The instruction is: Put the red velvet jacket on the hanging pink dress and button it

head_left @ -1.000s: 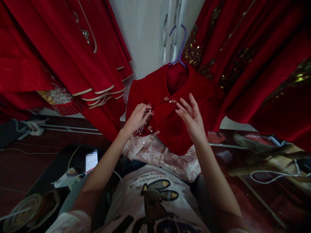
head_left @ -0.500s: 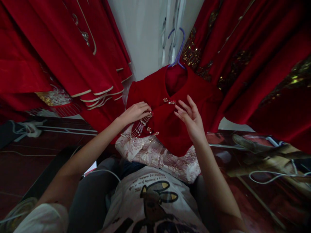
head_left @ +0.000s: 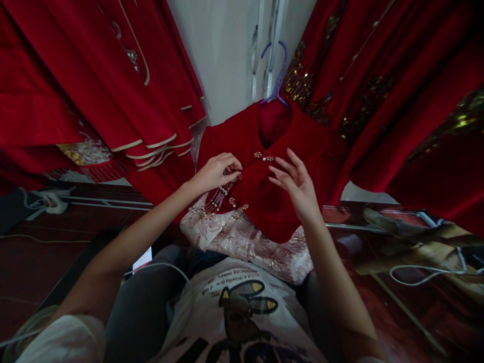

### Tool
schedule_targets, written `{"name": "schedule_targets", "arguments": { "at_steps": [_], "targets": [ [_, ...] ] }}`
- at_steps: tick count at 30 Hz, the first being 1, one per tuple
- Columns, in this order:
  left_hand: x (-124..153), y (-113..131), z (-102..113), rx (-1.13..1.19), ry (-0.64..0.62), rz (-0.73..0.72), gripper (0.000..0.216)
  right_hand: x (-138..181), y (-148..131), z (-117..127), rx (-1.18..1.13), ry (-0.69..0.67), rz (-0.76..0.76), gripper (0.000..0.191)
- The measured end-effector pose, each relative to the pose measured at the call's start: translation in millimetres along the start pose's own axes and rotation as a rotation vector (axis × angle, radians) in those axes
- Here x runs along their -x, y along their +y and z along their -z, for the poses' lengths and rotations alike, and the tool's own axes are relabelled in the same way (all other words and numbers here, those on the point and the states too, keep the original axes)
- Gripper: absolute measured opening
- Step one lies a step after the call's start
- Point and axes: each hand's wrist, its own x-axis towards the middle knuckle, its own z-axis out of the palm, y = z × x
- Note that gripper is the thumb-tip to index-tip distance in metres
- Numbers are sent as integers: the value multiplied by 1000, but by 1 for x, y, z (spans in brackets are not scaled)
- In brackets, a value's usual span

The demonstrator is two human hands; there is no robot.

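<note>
A small red velvet jacket point(head_left: 264, 191) hangs in front of me on a purple hanger point(head_left: 278, 75), over a pale pink and gold brocade skirt point(head_left: 245, 242). Pearl clasps point(head_left: 263, 158) close its front, and a beaded tassel point(head_left: 221, 194) dangles at its left side. My left hand point(head_left: 217, 171) pinches the fabric at the top of that tassel, fingers curled. My right hand point(head_left: 297, 184) lies against the jacket's front just right of the clasps, fingers spread and slightly bent.
Red embroidered garments point(head_left: 94, 85) hang at the left and more with gold sequins point(head_left: 378, 85) at the right. A white wall point(head_left: 223, 55) stands behind. A glossy dark floor point(head_left: 41, 252) holds white cables point(head_left: 427, 275) and a coiled cord point(head_left: 49, 199).
My left hand has risen from the tassel's lower beads to its top and closed into a pinch. My left arm swung outward. My right hand stayed nearly in place.
</note>
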Motion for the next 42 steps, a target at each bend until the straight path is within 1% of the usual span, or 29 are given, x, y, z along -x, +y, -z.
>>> {"name": "schedule_targets", "arguments": {
  "at_steps": [2, 4, 7, 9, 14, 17, 21, 24, 28, 31, 34, 36, 39, 42],
  "targets": [
    [-4, -1, 3, -127, -51, -9, 16, 0, -1, 1, 0, -3, 5, 66],
    [-5, -4, 6, -224, -118, -48, 21, 1, -2, 2, -7, -5, 1, 64],
    [-3, -8, 8, -311, -186, -118, 19, 2, -4, 2, -7, -9, -8, 63],
    [-2, -10, 9, -311, -192, -143, 17, 2, -5, 1, -7, -9, -20, 64],
    [-4, -14, 14, -171, -202, -153, 17, 1, -7, 0, 23, -22, -51, 67],
    [-7, -14, 18, -191, -211, -183, 16, 1, -7, 1, 22, -15, -59, 68],
    [-12, -10, 19, -227, -205, -271, 15, 0, -6, 0, 8, -12, -85, 70],
    [-17, -8, 18, -241, -209, -328, 20, 0, -6, 0, 10, -13, -92, 71],
    [-23, -5, 17, -295, -191, -334, 24, -1, -7, 1, -9, 7, -85, 68],
    [-33, 4, 12, -334, -111, -253, 26, -1, -7, 2, 2, 34, -73, 64],
    [-46, 18, -1, -354, -12, -163, 28, 0, -7, 2, 28, 45, -53, 60],
    [-55, 26, -12, -390, 14, -133, 29, -1, -8, 4, 42, 47, -38, 57],
    [-65, 31, -28, -454, 35, -124, 26, -1, -11, 7, 52, 64, -36, 55],
    [-70, 29, -35, -431, 68, -163, 21, -2, -13, 11, 41, 101, -45, 54]
  ]
}}
